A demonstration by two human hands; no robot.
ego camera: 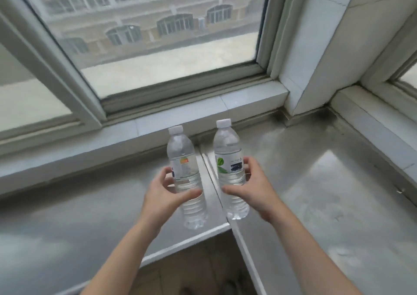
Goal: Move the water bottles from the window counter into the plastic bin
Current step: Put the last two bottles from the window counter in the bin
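Observation:
Two clear water bottles with white caps stand upright, side by side, over the inner corner of the grey window counter (316,170). The left bottle (180,157) has an orange mark on its label. My left hand (164,195) wraps around its middle, thumb in front and fingers behind. The right bottle (228,150) shows a green leaf on its label, and my right hand (252,188) grips it the same way. I cannot tell whether the bottle bases rest on the counter or hang just above it. No plastic bin is in view.
The counter runs in an L along a large window (146,35) and a white tiled pillar (316,58). A second window sill (383,114) is at the far right. Tiled floor (198,267) shows below the counter's inner corner.

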